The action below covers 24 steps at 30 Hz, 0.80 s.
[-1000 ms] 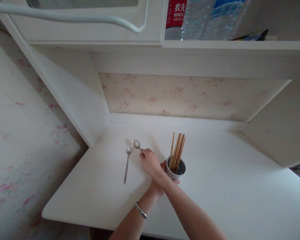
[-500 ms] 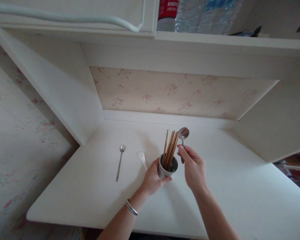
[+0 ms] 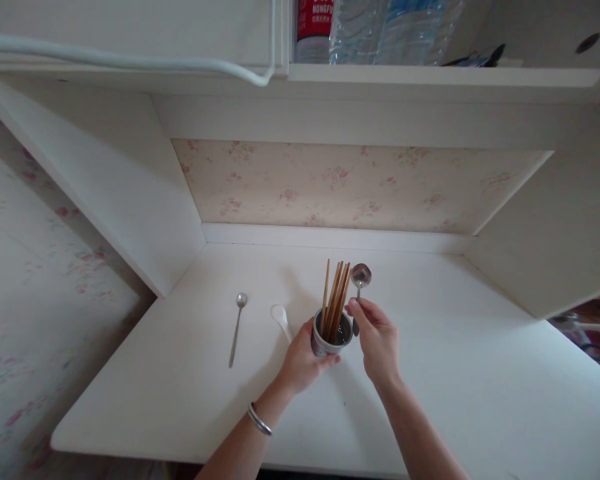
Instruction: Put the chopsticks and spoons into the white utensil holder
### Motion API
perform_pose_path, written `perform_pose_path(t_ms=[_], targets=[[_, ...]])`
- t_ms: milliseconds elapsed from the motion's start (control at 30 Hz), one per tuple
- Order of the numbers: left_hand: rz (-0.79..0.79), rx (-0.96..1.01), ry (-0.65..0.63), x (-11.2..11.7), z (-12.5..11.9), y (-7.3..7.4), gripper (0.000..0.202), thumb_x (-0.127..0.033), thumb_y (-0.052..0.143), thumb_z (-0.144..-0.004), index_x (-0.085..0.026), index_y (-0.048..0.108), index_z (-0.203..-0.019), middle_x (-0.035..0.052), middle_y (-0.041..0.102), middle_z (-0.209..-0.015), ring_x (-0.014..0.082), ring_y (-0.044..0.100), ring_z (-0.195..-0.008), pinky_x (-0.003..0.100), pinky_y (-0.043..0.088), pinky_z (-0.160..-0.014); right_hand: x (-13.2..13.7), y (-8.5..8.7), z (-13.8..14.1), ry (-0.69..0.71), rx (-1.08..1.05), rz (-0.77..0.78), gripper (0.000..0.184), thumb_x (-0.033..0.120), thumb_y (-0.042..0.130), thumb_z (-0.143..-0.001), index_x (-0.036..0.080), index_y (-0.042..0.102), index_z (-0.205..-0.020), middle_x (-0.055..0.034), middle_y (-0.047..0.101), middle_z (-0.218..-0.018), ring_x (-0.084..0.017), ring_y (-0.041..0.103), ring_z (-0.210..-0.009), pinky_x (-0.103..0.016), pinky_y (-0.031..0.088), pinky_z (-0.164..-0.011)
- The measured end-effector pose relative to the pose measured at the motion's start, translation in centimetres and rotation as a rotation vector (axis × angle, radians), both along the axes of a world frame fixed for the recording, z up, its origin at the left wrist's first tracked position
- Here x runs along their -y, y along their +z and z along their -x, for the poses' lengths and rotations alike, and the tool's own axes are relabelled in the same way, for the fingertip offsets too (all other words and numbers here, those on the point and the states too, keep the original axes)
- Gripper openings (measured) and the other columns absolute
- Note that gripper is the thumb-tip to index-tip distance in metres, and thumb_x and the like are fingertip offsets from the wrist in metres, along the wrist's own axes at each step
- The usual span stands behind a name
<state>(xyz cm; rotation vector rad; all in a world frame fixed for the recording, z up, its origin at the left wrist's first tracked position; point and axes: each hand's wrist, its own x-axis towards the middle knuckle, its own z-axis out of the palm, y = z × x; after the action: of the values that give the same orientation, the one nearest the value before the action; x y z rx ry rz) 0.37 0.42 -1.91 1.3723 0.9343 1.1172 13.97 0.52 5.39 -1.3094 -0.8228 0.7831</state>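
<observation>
**A shiny metal spoon with a rounded bowl [image 3: 361,273], now at the right of a small grey-and-white round cup [image 3: 325,348]**

The person's right hand [image 3: 380,339], which a second ago reached across to the left of the cup, has returned to its own side, right of centre in the frame. Its fingertips are pinched together on the handle of the spoon, which stands nearly upright, bowl uppermost and handle end lowered. Since half a second ago, hand and spoon have drawn slightly nearer to the cup. The spoon therefore now stands just beside the rim; whether the handle end touches it or hangs clear cannot be told at this angle.

The left hand [image 3: 299,367], ringed at the wrist by a smooth silver-coloured metal bracelet [image 3: 259,420], is wrapped around the cup's left and near sides at the lower centre of the frame. The cup already holds a bunch of slender light-brown chopsticks [image 3: 338,297], leaning a little to the right.

With the right hand withdrawn from the left side, a glossy white short-bowled spoon [image 3: 279,312] is exposed, its handle running towards the left hand. Farther left lies a thin silver long-handled spoon [image 3: 237,330], well apart from both hands. Both rest on the smooth white tabletop [image 3: 145,393], outside the cup.
</observation>
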Motion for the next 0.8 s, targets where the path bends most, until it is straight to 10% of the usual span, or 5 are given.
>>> perform_pose_path(t_ms=[267,567,800], targets=[[0.010,0.004,0.000,0.0,0.0,0.0,0.082,-0.018,0.086,-0.057,-0.023,0.051,-0.132,0.0103,0.061,-0.129,0.0299,0.055,-0.120,0.048,0.038,-0.108,0.2,-0.2,0.6,-0.008,-0.065,-0.108,0.031,0.045,0.070,-0.079,0.019,0.065,-0.096,-0.0078,0.076,-0.092,-0.020,0.071,-0.081,-0.033,0.053,-0.076],[0.027,0.012,-0.006,-0.2,-0.1,-0.4,0.085,-0.019,0.088,-0.054,-0.024,0.053,-0.130,0.0097,0.062,-0.128,0.0307,0.056,-0.120,0.049,0.039,-0.108,0.5,-1.9,0.8,-0.004,0.489,0.008,0.034,0.048,0.058,-0.086,0.019,0.071,-0.098,-0.0075,0.068,-0.096,-0.020,0.064,-0.084,-0.036,0.051,-0.079],[0.029,0.014,0.001,-0.2,-0.1,-0.3,0.082,-0.017,0.087,-0.055,-0.025,0.054,-0.130,0.0106,0.061,-0.129,0.0328,0.055,-0.121,0.049,0.041,-0.106,0.5,-3.4,1.0,-0.032,0.298,-0.051,0.047,0.044,0.068,-0.079,0.021,0.061,-0.119,-0.0091,0.058,-0.114,-0.021,0.061,-0.100,-0.038,0.055,-0.085]])
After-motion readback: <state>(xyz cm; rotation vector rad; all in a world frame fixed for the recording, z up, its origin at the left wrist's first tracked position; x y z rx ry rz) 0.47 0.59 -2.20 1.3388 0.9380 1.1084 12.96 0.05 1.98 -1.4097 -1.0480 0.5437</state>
